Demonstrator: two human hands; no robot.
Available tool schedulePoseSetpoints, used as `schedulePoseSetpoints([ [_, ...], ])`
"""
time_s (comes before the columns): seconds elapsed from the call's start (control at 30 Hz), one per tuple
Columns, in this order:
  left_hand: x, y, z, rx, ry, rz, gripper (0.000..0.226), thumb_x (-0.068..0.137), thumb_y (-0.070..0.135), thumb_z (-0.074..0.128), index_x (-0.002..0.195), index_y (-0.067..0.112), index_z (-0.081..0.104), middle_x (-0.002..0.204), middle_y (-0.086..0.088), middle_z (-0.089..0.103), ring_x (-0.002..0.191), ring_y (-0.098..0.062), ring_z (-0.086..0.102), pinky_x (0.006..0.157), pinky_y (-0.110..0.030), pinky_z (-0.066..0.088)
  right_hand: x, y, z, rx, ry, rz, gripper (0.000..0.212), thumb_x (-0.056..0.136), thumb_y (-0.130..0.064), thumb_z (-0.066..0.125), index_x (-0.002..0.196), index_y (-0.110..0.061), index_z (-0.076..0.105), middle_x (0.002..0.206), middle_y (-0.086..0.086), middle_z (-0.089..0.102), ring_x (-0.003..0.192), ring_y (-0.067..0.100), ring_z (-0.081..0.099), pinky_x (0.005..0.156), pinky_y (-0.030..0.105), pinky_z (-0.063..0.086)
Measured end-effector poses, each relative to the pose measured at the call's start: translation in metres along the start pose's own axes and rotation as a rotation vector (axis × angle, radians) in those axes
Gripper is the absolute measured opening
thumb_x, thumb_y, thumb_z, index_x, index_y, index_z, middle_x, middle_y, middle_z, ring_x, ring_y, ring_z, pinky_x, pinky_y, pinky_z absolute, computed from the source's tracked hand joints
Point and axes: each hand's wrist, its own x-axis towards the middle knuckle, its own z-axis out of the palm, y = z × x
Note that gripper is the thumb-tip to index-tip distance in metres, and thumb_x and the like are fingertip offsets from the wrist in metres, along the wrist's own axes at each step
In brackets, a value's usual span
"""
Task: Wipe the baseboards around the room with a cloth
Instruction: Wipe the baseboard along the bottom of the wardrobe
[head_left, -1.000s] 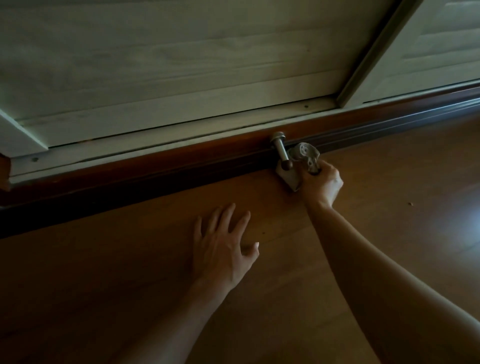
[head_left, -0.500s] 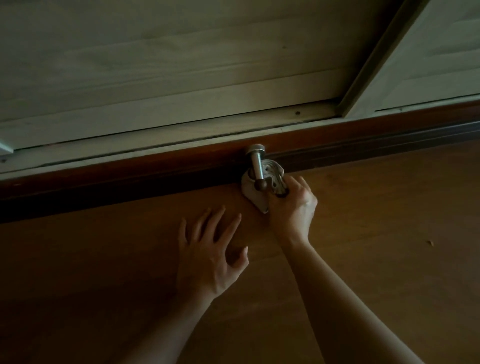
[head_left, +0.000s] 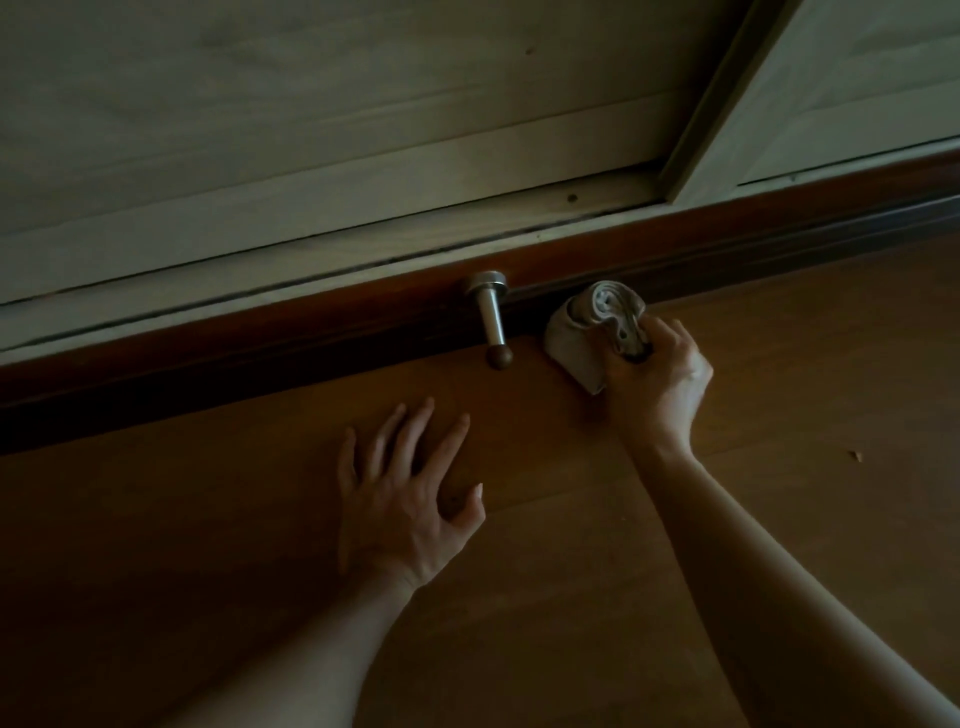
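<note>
While right hand (head_left: 657, 374) grips the bunched grey cloth (head_left: 592, 332) at the dark red-brown wooden baseboard (head_left: 311, 332), just right of the steel doorstop (head_left: 491, 317), left hand (head_left: 410, 488) lies splayed, bracing. Advise firm, overlapping strokes.

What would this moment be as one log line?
right hand: grips cloth at baseboard | left hand: spread on floor | doorstop: beside cloth

No readable txt or signs.
No labels, brands or nos. legible on cloth (head_left: 582, 338), doorstop (head_left: 491, 317), baseboard (head_left: 260, 343) or floor (head_left: 779, 389); light v. dim.
</note>
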Motion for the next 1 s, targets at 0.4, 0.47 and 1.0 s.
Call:
schedulePoseSetpoints([
  [0.4, 0.002, -0.004, 0.007, -0.016, 0.042, 0.023, 0.068, 0.084, 0.068, 0.042, 0.148, 0.044, 0.041, 0.159, 0.002, 0.036, 0.146, -0.026, 0.032, 0.117, -0.064, 0.017, 0.006, 0.002, -0.002, -0.083, 0.138, 0.113, 0.019, 0.089, -0.030, 0.068, 0.094, -0.012, 0.071, 0.090, -0.004, 0.061, 0.082, 0.010, 0.053, 0.063, 0.008, 0.028],
  [0.47, 0.002, -0.005, 0.008, -0.020, 0.036, 0.025, 0.068, 0.084, 0.067, 0.043, 0.148, 0.044, 0.042, 0.159, 0.002, 0.037, 0.146, -0.026, 0.032, 0.118, -0.063, 0.017, 0.002, 0.000, 0.001, -0.091, 0.128, 0.114, 0.019, 0.089, -0.028, 0.068, 0.099, -0.012, 0.071, 0.092, -0.006, 0.059, 0.087, 0.013, 0.055, 0.068, 0.014, 0.033],
  [1.0, 0.000, -0.005, 0.006, -0.054, 0.055, 0.026, 0.067, 0.084, 0.065, 0.042, 0.147, 0.042, 0.045, 0.159, 0.001, 0.038, 0.145, -0.028, 0.033, 0.117, -0.063, 0.017, 0.016, 0.005, -0.018, -0.101, 0.050, 0.084, 0.021, 0.089, -0.032, 0.068, 0.097, -0.012, 0.069, 0.097, -0.001, 0.063, 0.089, 0.015, 0.057, 0.077, 0.030, 0.045],
])
